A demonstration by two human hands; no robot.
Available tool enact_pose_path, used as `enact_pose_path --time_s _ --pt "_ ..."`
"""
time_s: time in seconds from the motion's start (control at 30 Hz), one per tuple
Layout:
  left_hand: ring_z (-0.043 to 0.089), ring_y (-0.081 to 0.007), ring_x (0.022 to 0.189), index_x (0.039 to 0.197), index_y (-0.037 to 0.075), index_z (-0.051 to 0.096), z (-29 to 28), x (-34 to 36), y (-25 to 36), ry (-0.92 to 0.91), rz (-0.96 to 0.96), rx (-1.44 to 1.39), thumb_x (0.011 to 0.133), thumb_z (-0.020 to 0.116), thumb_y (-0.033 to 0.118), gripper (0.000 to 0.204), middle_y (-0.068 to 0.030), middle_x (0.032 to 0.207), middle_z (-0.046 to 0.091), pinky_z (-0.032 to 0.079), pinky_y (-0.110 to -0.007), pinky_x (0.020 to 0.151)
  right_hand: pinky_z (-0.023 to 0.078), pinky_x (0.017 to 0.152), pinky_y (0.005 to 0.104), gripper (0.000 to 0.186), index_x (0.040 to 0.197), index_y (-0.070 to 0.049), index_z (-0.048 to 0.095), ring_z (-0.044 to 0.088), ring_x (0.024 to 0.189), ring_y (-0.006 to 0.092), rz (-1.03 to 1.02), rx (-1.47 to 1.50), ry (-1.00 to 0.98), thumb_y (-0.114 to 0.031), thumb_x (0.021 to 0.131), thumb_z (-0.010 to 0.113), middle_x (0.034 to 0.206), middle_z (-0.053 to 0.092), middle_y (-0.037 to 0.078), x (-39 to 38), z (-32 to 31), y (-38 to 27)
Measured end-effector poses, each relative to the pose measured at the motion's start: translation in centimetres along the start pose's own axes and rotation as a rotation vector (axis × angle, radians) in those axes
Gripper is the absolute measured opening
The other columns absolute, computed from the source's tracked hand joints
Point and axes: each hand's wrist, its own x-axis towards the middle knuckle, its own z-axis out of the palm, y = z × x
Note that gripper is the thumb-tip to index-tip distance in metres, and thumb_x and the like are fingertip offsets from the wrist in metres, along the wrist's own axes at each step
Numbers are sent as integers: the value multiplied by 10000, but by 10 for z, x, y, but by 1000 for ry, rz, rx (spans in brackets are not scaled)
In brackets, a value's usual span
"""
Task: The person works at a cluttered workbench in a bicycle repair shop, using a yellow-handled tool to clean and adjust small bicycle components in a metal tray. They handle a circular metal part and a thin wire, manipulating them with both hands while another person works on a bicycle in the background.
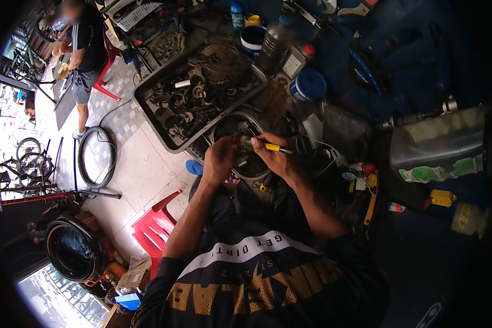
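Over a round metal basin (248, 176), my two hands are close together. My right hand (274, 158) is closed round a slim tool with a yellow-and-black handle (277, 147); its working end points toward my left hand and is too small to make out. The fingers of my left hand (220, 158) are pinched by that end, and what they hold is hidden. Dark liquid or dark parts show inside the basin. Just beyond it stands a large grey tray (152, 121) full of greasy metal parts, with a stack of toothed sprockets (218, 60) at its far right.
Blue tubs (308, 85), a dark bottle (277, 42) and a red-capped container (299, 59) stand behind the basin. A grey tank (437, 145) is at the right. Left are a red chair (156, 224), a tyre (97, 158) on the floor and another person (87, 49).
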Motion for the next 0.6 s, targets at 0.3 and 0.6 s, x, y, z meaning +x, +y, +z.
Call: enact_pose_path --time_s 0.3,0.6 --pt "747 -211 875 1221 9 709 1 6 -9 10 90 -88 979 734 143 277 -95 958 780 575 -329 814 445 595 293 421 930 -17 688 570 656 75 217 63 -49 -414 1070 663 701 617 -11 -17 -3 40" --pt "595 -333 1227 1178 73 728 53 -13 -9 -242 515 723 867 656 65 320 -129 1286 578 606 -448 926 495 603 343 363 894 -24 689 672 659 192 131 56 89 -356 1039 702 712 678 92 -23 -35 51"
